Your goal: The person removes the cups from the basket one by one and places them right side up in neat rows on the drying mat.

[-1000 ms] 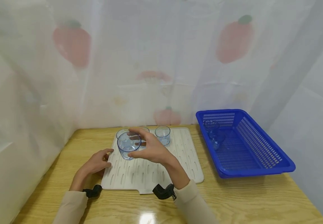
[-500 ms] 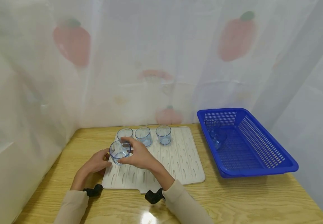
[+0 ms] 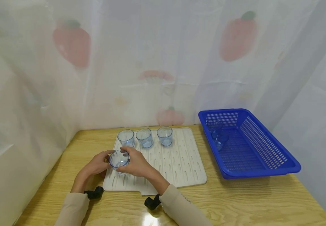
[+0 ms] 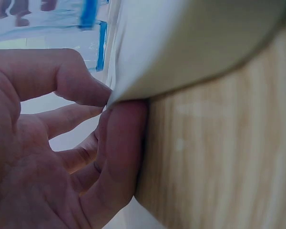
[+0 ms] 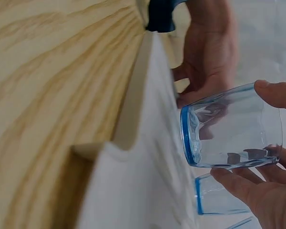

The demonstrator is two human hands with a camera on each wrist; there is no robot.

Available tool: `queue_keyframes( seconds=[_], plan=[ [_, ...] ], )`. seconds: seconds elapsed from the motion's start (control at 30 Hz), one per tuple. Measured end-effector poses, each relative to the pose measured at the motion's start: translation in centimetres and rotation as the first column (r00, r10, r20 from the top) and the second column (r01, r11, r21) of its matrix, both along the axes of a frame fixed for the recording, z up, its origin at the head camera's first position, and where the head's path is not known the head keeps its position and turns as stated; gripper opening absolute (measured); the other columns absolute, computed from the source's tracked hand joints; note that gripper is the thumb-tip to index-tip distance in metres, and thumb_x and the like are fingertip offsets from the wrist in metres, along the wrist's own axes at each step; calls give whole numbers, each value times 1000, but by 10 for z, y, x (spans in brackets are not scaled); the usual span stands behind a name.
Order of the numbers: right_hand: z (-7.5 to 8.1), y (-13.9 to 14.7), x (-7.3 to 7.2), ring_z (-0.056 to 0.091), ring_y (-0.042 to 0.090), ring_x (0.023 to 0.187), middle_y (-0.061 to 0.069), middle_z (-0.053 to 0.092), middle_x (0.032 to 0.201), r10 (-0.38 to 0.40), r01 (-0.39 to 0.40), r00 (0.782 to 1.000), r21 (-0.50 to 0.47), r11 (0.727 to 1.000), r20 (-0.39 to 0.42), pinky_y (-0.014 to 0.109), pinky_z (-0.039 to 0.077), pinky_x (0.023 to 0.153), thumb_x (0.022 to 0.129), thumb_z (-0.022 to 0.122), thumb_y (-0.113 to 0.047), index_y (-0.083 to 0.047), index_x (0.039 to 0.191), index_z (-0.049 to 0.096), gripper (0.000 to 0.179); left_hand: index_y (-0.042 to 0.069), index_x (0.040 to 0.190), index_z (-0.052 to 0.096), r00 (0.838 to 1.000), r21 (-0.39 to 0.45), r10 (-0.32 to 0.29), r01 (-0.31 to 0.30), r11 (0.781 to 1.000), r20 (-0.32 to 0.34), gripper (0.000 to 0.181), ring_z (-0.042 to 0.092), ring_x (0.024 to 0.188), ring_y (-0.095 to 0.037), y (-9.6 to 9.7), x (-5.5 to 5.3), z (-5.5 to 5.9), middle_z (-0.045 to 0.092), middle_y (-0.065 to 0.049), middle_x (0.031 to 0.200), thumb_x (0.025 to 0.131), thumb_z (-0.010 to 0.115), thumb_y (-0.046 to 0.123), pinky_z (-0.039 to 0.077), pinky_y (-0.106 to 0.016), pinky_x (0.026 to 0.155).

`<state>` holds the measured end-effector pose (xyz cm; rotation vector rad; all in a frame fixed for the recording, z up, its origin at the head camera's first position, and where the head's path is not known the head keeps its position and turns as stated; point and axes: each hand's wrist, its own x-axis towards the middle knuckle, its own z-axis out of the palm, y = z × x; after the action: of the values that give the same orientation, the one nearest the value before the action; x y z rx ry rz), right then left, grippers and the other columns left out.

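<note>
My right hand (image 3: 134, 163) holds a clear bluish glass tumbler (image 3: 119, 161) by its sides near the rim, thumb toward me and fingers on the far side. In the right wrist view the tumbler's thick blue base (image 5: 186, 136) is right at the surface of the white ridged drying mat (image 3: 177, 166). The left hand (image 3: 96, 163) is at the mat's left edge. Its thumb and fingers pinch that edge in the left wrist view, some fingers underneath (image 4: 126, 129). Three similar tumblers stand upright in a row along the mat's back: left (image 3: 126, 137), middle (image 3: 144, 138) and right (image 3: 165, 137).
A blue slotted plastic basket (image 3: 260, 174) stands at the right of the wooden table (image 3: 236, 201), with several glasses (image 3: 218, 139) at its left side. A pale curtain with a fruit print (image 3: 163, 56) hangs behind and along the sides.
My right hand has carried the tumbler left, toward me and down to the mat's left side, in front of the row. The left hand has stayed at the mat's edge.
</note>
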<state>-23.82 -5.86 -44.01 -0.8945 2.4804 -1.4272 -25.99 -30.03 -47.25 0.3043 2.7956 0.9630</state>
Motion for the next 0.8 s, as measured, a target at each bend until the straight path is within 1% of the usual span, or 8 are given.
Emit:
queue_keyframes(
  seconds=[0.17, 0.27, 0.47, 0.63, 0.8],
  plan=[
    [-5, -3, 0, 58, 26, 133, 9, 55, 152, -6, 6, 1000, 27, 1000, -17, 26, 51, 99, 84, 84, -28, -9, 154, 45, 82, -8, 147, 47, 1000, 2, 4, -4, 1000, 5, 70, 56, 85, -24, 0, 1, -1, 64, -17, 105, 81, 69, 5, 49, -34, 70],
    [-6, -3, 0, 57, 25, 135, 7, 55, 152, -9, 9, 1000, 33, 999, -26, 28, 51, 102, 86, 83, -30, -9, 156, 43, 83, -8, 148, 46, 1000, 7, 10, -10, 1000, 15, 71, 56, 85, -24, 0, 1, -1, 64, -19, 107, 82, 68, 5, 49, -34, 68],
    [-8, -3, -3, 56, 24, 136, 6, 55, 153, -16, 18, 999, 55, 998, -47, 30, 50, 105, 88, 81, -35, -8, 156, 42, 83, -6, 151, 43, 997, 30, 42, -44, 999, 65, 71, 59, 78, -24, 1, 0, -3, 62, -23, 112, 85, 66, 4, 54, -35, 61],
    [-8, -3, -3, 58, 22, 134, 7, 56, 151, -14, 19, 997, 68, 997, -75, 28, 51, 104, 87, 82, -35, -8, 156, 44, 83, -6, 150, 44, 998, 39, 35, -38, 999, 54, 71, 58, 76, -23, 0, 0, -5, 62, -21, 110, 84, 67, 4, 54, -36, 60],
    [-9, -4, -2, 57, 20, 134, 6, 56, 151, -23, 28, 997, 69, 997, -77, 28, 51, 104, 87, 82, -35, -10, 156, 44, 83, -7, 150, 44, 998, 31, 33, -34, 999, 44, 72, 57, 79, -24, 0, 1, -3, 62, -21, 108, 82, 67, 3, 53, -35, 61]
  ],
)
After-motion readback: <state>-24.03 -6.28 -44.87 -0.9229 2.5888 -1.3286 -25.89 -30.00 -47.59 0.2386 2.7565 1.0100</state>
